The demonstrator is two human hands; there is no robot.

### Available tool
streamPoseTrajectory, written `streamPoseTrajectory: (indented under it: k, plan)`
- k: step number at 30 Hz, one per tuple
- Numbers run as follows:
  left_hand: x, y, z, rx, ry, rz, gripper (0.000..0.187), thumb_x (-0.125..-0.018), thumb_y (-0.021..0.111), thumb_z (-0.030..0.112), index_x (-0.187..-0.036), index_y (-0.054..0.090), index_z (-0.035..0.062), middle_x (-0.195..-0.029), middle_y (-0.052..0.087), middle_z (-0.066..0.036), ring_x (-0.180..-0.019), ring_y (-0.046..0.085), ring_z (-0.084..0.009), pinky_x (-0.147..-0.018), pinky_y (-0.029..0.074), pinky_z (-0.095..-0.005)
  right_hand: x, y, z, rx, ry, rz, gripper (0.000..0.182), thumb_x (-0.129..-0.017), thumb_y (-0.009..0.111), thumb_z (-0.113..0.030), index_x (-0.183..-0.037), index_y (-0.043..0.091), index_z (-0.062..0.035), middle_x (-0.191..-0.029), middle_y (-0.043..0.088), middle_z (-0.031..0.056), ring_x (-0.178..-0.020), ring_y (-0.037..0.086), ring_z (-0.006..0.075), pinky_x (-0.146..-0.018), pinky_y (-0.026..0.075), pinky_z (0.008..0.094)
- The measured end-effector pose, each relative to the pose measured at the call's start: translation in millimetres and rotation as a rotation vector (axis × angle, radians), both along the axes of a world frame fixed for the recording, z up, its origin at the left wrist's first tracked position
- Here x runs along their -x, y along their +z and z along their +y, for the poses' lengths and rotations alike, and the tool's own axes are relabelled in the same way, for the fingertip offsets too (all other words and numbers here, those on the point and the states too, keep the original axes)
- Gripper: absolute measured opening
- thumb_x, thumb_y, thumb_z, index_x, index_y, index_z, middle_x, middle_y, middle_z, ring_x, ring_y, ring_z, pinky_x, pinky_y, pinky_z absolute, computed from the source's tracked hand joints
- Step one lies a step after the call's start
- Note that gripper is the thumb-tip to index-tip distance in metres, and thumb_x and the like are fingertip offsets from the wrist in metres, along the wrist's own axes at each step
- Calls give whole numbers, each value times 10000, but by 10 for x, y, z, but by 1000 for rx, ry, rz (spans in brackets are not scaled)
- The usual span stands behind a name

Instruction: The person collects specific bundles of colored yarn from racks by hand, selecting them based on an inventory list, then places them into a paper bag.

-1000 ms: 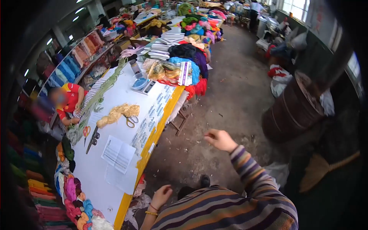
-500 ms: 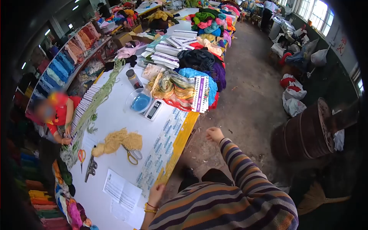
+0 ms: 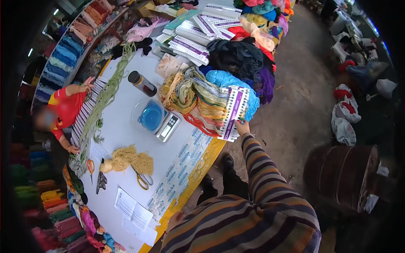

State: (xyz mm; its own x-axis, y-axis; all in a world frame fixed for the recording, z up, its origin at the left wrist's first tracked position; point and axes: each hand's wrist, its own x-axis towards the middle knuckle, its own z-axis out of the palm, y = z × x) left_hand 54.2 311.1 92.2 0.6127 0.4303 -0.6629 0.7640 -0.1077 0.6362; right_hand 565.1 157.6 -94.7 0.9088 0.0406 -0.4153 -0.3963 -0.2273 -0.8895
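Observation:
My right hand [image 3: 242, 128] is at the lower right edge of a small stack of white-and-purple cards with holes along their sides [image 3: 234, 113], its fingers closed on that edge. The stack lies over skeins of multicoloured thread [image 3: 198, 99] and a bright blue skein [image 3: 249, 95]. My left hand [image 3: 175, 220] hangs low by the yellow table edge, partly behind my striped sweater; its fingers do not show clearly. Left of the cards are a digital scale [image 3: 168, 127], a tub holding something blue [image 3: 152, 116] and a dark-lidded jar [image 3: 142, 83].
A tan yarn bundle [image 3: 126, 159], yellow-handled scissors [image 3: 144, 181], orange-handled scissors [image 3: 90, 166], a black clip [image 3: 101, 184] and papers [image 3: 134, 208] lie on the table [image 3: 118, 130]. Across it, a person in red [image 3: 69, 107] stands by long green yarn [image 3: 103, 92]. A rusty barrel [image 3: 341, 175] stands right.
My right hand has moved forward from beside the table to the cards. My left hand has drawn lower. The view has shifted, and the person opposite has raised one hand.

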Motion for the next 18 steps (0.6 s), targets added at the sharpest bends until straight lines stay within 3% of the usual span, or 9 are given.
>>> streamPoseTrajectory:
  k: [2,3,6,7,8,11,14,15,18]
  plan:
    - [-320,174,-127,65,-116,-45,301,-865,551,187,-1092,541,-10,-885,632,-83,-793,607,-191,-718,481,-294,90,372,96,404,11,4,628,-718,664,-300,-1154,398,65,-947,587,195,-852,591,298,-759,461,347]
    - [-437,192,-165,21,-78,25,301,-862,554,182,-1089,540,-15,-888,631,-91,-802,608,-183,-720,480,-286,209,456,126,387,-37,-156,558,-734,651,-299,-1093,413,56,-902,582,204,-820,586,322,-734,456,367]
    - [-856,331,-200,8,115,82,294,-858,559,168,-1080,542,-24,-890,631,-104,-802,610,-166,-717,479,-268,532,1053,289,215,34,-154,512,-708,707,-279,-1003,410,16,-912,562,165,-838,562,220,-721,442,335]
    - [-985,404,-198,39,259,66,288,-856,560,160,-1073,544,-28,-888,631,-107,-792,610,-157,-711,478,-258,554,1040,356,160,59,-144,525,-712,704,-276,-1025,394,10,-931,558,165,-854,562,239,-736,441,343]
    - [-1093,473,-178,-30,181,53,271,-860,554,150,-1060,550,-32,-884,630,-109,-770,609,-144,-702,476,-242,557,988,401,104,82,-135,538,-717,700,-273,-1048,378,4,-951,553,165,-871,561,259,-750,440,352]
    - [-1134,359,-161,25,246,78,258,-861,549,144,-1048,556,-33,-880,631,-107,-759,608,-147,-700,475,-239,277,633,630,-337,-178,-100,597,-701,719,-239,-1113,366,11,-1027,552,123,-918,555,220,-783,434,316]
    - [-1166,332,-193,23,261,67,266,-858,554,155,-1053,556,-26,-881,631,-106,-769,606,-152,-704,476,-245,-2,607,567,-279,-2,119,525,-672,744,-238,-1058,512,32,-944,624,103,-832,588,176,-741,454,311]
    - [-1179,317,-213,21,276,63,266,-858,554,155,-1053,556,-26,-881,631,-106,-769,606,-152,-704,476,-245,-33,581,596,-225,-3,23,406,-676,740,-230,-943,590,37,-866,648,89,-760,598,153,-703,464,303]
    - [-1161,295,-253,22,267,51,285,-854,563,188,-1055,558,-14,-884,631,-107,-793,605,-160,-716,475,-254,-108,1396,727,-332,-27,-15,286,-707,710,-166,-869,613,49,-823,643,68,-695,578,131,-637,457,270]
